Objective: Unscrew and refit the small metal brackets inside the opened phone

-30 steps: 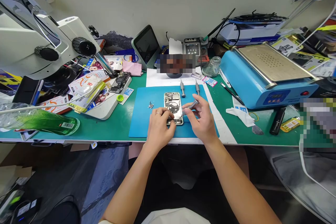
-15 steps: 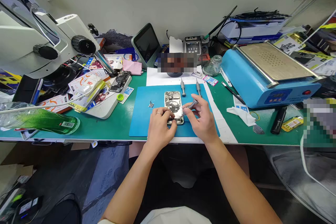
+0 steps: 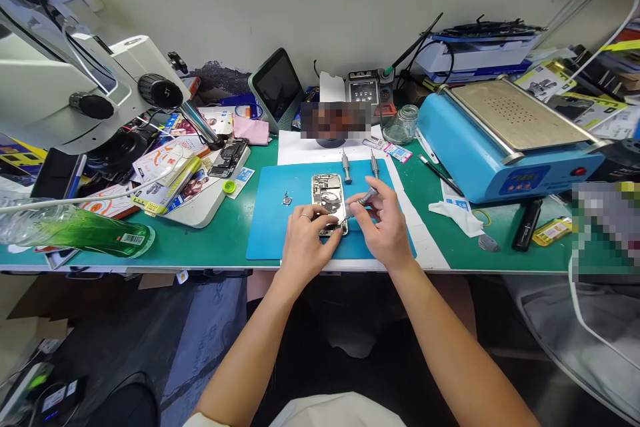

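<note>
An opened phone body [image 3: 329,199] lies on a blue work mat [image 3: 270,227] at the middle of the green bench. My left hand [image 3: 306,245], a ring on one finger, is curled over the phone's lower end and holds it down. My right hand [image 3: 384,227] pinches a small grey screwdriver [image 3: 367,197], its tip angled down to the phone's lower right edge. Two more screwdrivers [image 3: 345,167] lie at the mat's far edge. A tiny metal part [image 3: 287,199] rests on the mat to the left.
A microscope [image 3: 75,87] overhangs the left side above leaflets and a green bottle [image 3: 85,230]. A blue heating machine [image 3: 505,137] stands at right, with a white tissue [image 3: 455,213] and black pen-like tool [image 3: 523,225] before it. A small screen [image 3: 277,88] and glass jar [image 3: 403,125] stand behind.
Both hands stay on the phone with only slight shifts; the camera view has drifted a little.
</note>
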Motion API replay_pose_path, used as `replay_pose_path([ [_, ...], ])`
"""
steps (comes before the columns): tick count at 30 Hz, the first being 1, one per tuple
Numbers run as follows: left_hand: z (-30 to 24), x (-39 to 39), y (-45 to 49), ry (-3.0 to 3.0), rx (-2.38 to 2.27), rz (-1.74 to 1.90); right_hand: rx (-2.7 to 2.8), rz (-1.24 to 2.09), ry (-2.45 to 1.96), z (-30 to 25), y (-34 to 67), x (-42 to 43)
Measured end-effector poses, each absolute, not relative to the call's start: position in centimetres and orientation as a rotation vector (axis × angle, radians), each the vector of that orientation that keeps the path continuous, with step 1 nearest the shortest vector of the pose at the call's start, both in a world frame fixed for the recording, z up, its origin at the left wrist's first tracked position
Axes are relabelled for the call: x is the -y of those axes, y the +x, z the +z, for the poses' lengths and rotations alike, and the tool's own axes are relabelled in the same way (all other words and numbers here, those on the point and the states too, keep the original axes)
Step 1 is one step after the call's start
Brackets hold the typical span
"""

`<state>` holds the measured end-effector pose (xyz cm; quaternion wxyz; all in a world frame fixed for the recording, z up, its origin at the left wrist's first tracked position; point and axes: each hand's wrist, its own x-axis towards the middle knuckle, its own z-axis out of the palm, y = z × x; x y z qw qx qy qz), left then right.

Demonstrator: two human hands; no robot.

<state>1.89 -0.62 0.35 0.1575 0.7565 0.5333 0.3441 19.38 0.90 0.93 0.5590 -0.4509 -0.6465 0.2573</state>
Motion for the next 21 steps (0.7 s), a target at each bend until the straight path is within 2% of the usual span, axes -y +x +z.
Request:
replay_pose_path([
  [21,1.4,-0.4,2.8,2.03,-1.536,0.838,1.486,0.603,-1.057,0.8,19.7,-0.8],
])
